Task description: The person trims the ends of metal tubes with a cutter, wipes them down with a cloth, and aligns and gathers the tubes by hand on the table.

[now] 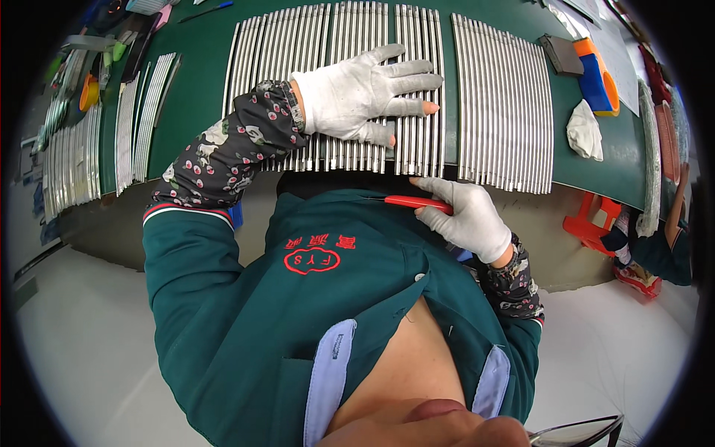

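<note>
The work surface is a green table [201, 67] with a pale floor [82, 335] below its near edge. Slim silver metal rods [335, 45] lie side by side across the table in tight rows, running away from the person. Four main blocks can be made out in the middle and right; the rods in each are too many and too fine to count. Further bundles of rods [71, 160] lie at the far left edge.

The left hand [365, 93], in a white glove, lies flat on the central rods, palm down, fingers spread and pointing right. Two fingertips show bare through the glove. The forearm wears a dark floral sleeve cover.

The right hand [465, 216], also gloved in white, is held just off the table's near edge, in front of the green jacket. It is closed on one red-handled tool [410, 202], gripped between thumb and fingers, with its thin tip pointing left.

At the right of the table lie one orange-and-blue block [598, 78], one dark flat pad [560, 54] and one crumpled white cloth [585, 132].
</note>
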`<action>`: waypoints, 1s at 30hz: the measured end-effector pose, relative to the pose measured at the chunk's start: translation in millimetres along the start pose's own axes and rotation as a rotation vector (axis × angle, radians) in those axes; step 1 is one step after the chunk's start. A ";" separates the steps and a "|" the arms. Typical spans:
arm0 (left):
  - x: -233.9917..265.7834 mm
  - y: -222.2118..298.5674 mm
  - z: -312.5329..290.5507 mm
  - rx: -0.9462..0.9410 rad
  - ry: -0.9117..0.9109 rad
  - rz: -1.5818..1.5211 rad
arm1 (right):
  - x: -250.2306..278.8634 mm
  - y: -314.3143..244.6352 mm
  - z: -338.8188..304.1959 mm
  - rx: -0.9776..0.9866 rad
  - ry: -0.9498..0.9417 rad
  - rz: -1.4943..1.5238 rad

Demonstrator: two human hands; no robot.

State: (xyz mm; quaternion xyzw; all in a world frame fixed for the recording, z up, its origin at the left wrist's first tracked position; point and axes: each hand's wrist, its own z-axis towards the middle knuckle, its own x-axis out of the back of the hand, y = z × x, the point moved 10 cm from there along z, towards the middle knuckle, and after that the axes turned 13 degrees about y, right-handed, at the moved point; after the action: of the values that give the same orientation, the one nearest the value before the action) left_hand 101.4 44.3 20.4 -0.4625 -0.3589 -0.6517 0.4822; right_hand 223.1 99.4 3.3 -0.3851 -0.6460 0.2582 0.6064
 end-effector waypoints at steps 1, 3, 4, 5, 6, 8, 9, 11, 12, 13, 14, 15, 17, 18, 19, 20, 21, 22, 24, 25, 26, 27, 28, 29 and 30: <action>0.5 -0.1 -0.2 0.002 -0.001 0.002 | -1.1 0.6 0.4 -0.004 -0.009 -0.011; 1.4 0.8 0.4 -0.005 -0.007 -0.003 | -2.9 1.6 0.9 -0.009 -0.017 -0.022; 1.7 0.6 -0.5 -0.005 0.002 0.013 | -3.5 1.1 1.1 0.003 -0.012 -0.021; 1.3 0.5 -1.5 -0.006 0.002 0.013 | -3.7 0.4 1.1 0.014 -0.007 -0.020; 2.2 0.2 -2.0 -0.007 0.017 0.016 | -4.2 0.5 1.4 0.014 -0.007 -0.020; 2.5 0.4 -3.8 -0.009 0.031 0.018 | -5.4 -2.0 2.7 0.041 -0.004 -0.034; 3.8 0.1 -4.5 0.000 0.052 0.006 | -5.0 -3.3 3.6 0.041 -0.004 -0.033; 6.5 -1.2 -5.2 0.008 0.074 -0.007 | -5.5 -4.0 4.8 0.022 -0.031 -0.050; 7.8 -1.9 -5.1 0.005 0.069 -0.025 | -5.6 -2.6 4.8 0.020 -0.031 -0.051; 7.7 -2.2 -4.8 0.003 0.063 -0.042 | -5.2 -3.1 4.8 0.041 -0.023 -0.044; 13.5 -4.2 -2.7 0.039 0.145 -0.103 | -4.4 -4.5 4.8 0.065 -0.018 -0.036; 11.6 -5.4 0.1 0.040 0.144 -0.103 | -3.9 -5.0 5.2 0.066 -0.019 -0.034; 15.1 -2.4 11.4 -0.016 0.213 -0.060 | -5.0 -6.4 6.7 0.059 -0.043 -0.061; 9.6 -2.8 17.7 -0.004 0.164 -0.062 | -5.2 -7.2 7.4 0.059 -0.044 -0.059; 9.9 0.4 20.2 -0.004 0.163 -0.063 | -5.7 -7.6 7.7 0.059 -0.049 -0.072; 2.9 5.3 22.3 0.001 0.087 -0.064 | -5.6 -7.3 6.7 0.056 -0.052 -0.087; -4.8 7.8 23.1 0.006 0.012 -0.065 | -5.9 -6.3 5.6 0.051 -0.050 -0.087; -6.5 6.1 21.3 0.002 0.030 -0.067 | -5.2 -7.1 4.6 0.070 -0.033 -0.080; -4.1 5.4 16.3 0.000 0.030 -0.063 | -1.4 -13.4 2.3 0.107 0.008 -0.037; -4.1 4.6 13.4 -0.005 0.052 -0.072 | 1.6 -15.6 -0.2 0.105 0.010 -0.036; -0.8 5.1 11.6 -0.008 0.058 -0.074 | 3.6 -16.1 -2.3 0.092 -0.010 -0.051; 1.1 6.0 11.9 -0.008 0.055 -0.074 | 5.5 -16.0 -4.9 0.080 -0.030 -0.067; 1.8 5.7 12.1 0.008 0.041 -0.089 | 9.6 -15.7 -7.6 0.075 -0.030 -0.057; 2.7 5.4 10.7 0.028 0.025 -0.102 | 14.0 -16.3 -10.1 0.079 -0.034 -0.054; 6.5 6.2 8.8 0.015 0.046 -0.101 | 21.4 -17.6 -11.3 0.089 -0.009 -0.041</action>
State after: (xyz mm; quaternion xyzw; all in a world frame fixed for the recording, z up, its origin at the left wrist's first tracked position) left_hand 108.9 48.7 29.5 -0.4251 -0.3757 -0.6828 0.4604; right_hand 231.6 105.2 31.4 -0.3431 -0.6446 0.2757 0.6251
